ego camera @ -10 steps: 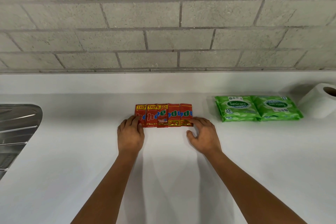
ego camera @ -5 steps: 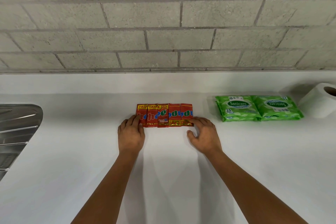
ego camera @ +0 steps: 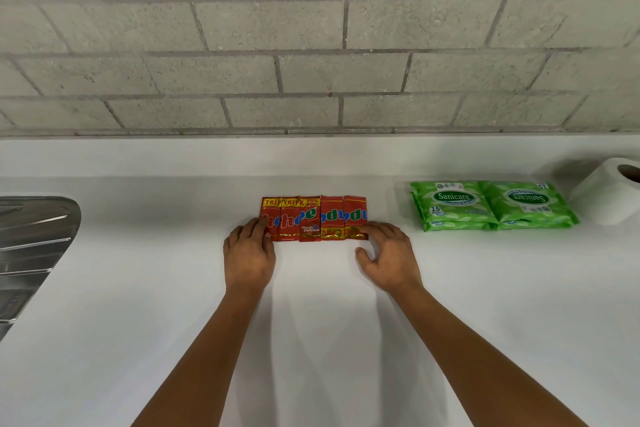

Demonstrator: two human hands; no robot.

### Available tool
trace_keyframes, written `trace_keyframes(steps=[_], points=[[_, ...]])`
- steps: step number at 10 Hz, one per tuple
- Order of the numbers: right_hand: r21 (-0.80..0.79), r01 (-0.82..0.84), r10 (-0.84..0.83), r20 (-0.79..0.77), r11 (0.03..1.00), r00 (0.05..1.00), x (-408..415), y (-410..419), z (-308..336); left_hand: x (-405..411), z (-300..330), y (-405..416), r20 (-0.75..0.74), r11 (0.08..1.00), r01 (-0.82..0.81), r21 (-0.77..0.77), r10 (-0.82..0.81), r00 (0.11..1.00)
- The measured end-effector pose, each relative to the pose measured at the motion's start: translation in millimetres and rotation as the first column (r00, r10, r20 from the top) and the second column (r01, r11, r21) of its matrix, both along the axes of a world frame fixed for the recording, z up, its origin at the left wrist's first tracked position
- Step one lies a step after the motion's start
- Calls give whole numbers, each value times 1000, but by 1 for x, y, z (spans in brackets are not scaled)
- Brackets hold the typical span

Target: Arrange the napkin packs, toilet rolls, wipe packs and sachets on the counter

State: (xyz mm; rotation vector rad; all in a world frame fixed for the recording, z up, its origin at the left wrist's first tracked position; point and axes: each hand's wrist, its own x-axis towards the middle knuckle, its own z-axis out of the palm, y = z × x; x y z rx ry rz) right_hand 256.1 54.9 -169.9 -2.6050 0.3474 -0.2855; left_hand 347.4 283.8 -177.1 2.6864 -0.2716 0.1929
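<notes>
no shift: both hands (ego camera: pixel 249 255) against sachets (ego camera: pixel 313 218)

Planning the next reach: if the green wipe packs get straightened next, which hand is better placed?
Probably the right hand: it rests at the sachet row's right end, nearer the wipe packs. The left hand would have to cross over.

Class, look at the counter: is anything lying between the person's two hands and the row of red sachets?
Nothing visible does. The left hand already touches the left end of the red sachets with its fingertips, and the right hand touches the right end. The green wipe packs and the toilet roll lie apart, farther right.
</notes>
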Motion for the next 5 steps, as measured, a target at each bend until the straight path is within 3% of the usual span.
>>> trace_keyframes(steps=[3,4,5], points=[[33,6,-6,7,999,1000,0,0,0,-1,2,0,-26,999,-26,-22,26,999],[88,-14,10,44,996,999,-2,-1,3,-4,8,-5,33,1000,5,-16,-5,999],[153,11,-20,58,988,998,-4,1,9,-6,21,-15,2,995,98,7,-98,995]])
